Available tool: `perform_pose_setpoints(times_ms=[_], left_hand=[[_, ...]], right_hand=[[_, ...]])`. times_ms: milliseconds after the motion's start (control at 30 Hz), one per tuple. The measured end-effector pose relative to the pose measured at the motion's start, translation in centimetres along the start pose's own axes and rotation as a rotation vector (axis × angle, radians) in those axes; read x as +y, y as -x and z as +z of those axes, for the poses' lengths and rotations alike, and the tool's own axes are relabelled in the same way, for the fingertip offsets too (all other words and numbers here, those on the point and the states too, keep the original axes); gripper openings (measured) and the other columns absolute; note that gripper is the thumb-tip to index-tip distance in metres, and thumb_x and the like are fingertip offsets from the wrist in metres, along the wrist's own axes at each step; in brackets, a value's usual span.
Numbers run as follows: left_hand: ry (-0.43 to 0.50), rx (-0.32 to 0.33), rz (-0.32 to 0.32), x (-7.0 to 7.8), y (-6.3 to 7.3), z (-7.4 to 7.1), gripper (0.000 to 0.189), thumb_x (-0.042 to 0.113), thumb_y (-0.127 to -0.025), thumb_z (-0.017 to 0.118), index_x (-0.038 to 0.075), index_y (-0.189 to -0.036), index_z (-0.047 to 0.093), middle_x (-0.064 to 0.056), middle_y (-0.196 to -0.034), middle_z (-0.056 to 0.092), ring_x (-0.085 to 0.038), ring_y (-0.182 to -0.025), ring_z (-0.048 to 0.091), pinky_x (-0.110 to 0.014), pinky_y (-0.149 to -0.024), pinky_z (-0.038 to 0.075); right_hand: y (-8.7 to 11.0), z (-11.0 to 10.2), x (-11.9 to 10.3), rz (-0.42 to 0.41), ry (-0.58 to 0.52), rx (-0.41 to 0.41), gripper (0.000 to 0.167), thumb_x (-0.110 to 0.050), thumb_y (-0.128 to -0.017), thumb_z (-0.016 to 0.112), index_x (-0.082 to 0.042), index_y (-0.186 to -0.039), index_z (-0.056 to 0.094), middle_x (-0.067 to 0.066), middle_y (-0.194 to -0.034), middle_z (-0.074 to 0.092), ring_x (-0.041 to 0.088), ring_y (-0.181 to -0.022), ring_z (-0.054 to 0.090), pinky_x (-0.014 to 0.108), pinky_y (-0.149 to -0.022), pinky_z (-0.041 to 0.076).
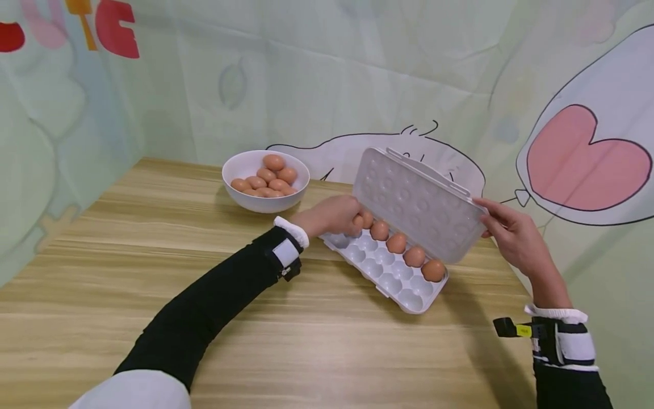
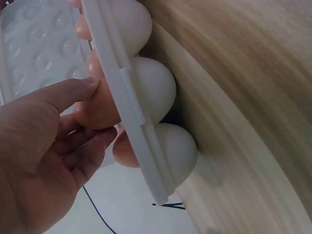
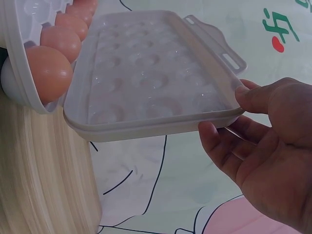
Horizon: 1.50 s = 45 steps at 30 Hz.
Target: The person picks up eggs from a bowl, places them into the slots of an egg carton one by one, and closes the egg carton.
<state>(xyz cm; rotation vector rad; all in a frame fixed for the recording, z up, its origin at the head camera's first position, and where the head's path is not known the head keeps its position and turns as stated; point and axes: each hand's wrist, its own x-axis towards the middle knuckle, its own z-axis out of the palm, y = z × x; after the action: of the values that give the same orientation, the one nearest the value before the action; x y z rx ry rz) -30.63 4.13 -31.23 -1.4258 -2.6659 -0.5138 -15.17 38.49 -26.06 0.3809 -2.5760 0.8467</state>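
Note:
A white plastic egg box [image 1: 390,284] stands at an angle on the table with its lid [image 1: 416,199] raised and tilted back. Along the hinge side runs a row of several brown eggs [image 1: 396,243]; the cups nearer me that show hold nothing. At the far left end, my left hand [image 1: 332,216] pinches a brown egg [image 2: 100,109] between thumb and fingers, down at the box's cups. My right hand [image 1: 521,238] grips the lid's right corner, thumb on one face and fingers on the other, as the right wrist view shows.
Left of the box, a white bowl [image 1: 265,203] holds several brown eggs [image 1: 273,162]. The wooden table [image 1: 255,341] ends at a printed cloth backdrop [image 1: 327,74], close behind the bowl and lid.

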Motion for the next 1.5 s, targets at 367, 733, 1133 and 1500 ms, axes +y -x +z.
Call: perform_pose_setpoints(times_ms=[367,733,1133,1500], left_hand=[[-0.076,-0.011,-0.002,0.3,-0.2,1.2,0.034,0.003,-0.081,0.065,0.016,-0.061,0.043,0.004,-0.059,0.035,-0.016,-0.062,0.039,-0.029,-0.058,0.029],[-0.062,0.03,0.091,0.3,0.2,1.3,0.028,-0.003,-0.081,0.065,0.01,-0.068,0.044,0.0,-0.069,0.037,-0.02,-0.07,0.04,-0.03,-0.063,0.031],[-0.167,0.041,0.096,0.2,0.1,1.5,0.027,0.003,-0.084,0.068,0.012,-0.068,0.048,-0.005,-0.079,0.049,-0.023,-0.071,0.046,-0.036,-0.066,0.042],[-0.257,0.032,-0.007,0.7,0.4,1.7,0.017,0.013,-0.09,0.065,0.014,-0.076,0.057,-0.007,-0.094,0.062,-0.029,-0.094,0.057,-0.044,-0.083,0.049]], right_hand=[[0.4,0.2,0.1,-0.005,-0.003,-0.002,0.04,0.0,-0.106,0.051,0.001,-0.146,0.055,0.03,-0.128,0.063,0.005,-0.085,0.061,0.01,-0.071,0.049],[0.2,0.1,0.0,-0.009,0.002,0.001,0.04,-0.001,-0.107,0.051,0.001,-0.146,0.055,0.03,-0.129,0.063,0.004,-0.086,0.061,0.009,-0.072,0.049],[0.2,0.1,0.1,-0.025,-0.011,0.012,0.04,0.001,-0.106,0.051,0.001,-0.146,0.055,0.03,-0.129,0.063,0.002,-0.087,0.061,0.01,-0.072,0.05],[0.1,0.1,0.1,-0.029,-0.015,0.008,0.04,0.0,-0.107,0.051,0.001,-0.146,0.055,0.03,-0.129,0.063,0.003,-0.088,0.06,0.011,-0.073,0.05]])
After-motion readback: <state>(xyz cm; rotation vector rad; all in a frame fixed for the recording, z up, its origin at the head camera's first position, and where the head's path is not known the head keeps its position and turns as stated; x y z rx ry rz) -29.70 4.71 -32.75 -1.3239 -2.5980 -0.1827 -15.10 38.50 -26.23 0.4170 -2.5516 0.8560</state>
